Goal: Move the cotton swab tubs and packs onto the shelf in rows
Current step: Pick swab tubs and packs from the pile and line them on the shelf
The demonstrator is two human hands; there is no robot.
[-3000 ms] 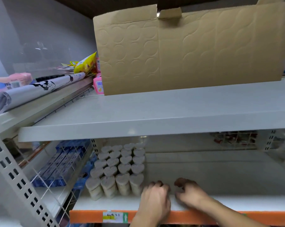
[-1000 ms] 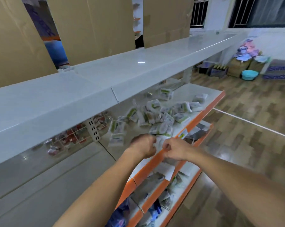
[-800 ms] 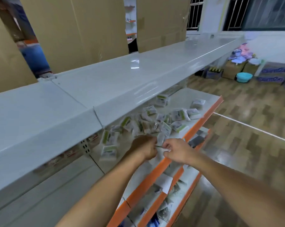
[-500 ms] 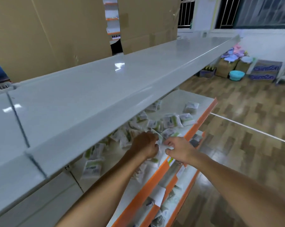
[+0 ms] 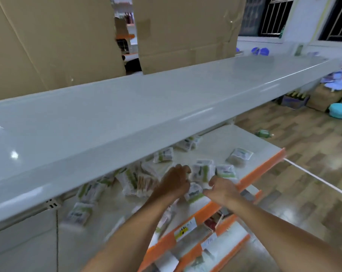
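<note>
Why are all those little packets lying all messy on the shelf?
The small clear cotton swab packs with green labels lie scattered at all angles on the white shelf with the orange front edge, some overlapping, not in rows. Both hands, left hand and right hand, are among them. One green item lies on the wooden floor.

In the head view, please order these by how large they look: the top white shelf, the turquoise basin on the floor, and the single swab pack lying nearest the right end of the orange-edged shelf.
1. Top white shelf
2. Turquoise basin
3. Single swab pack

The basin and pack look nearly alike; the basin is farther away, so their order is unsure.
</note>
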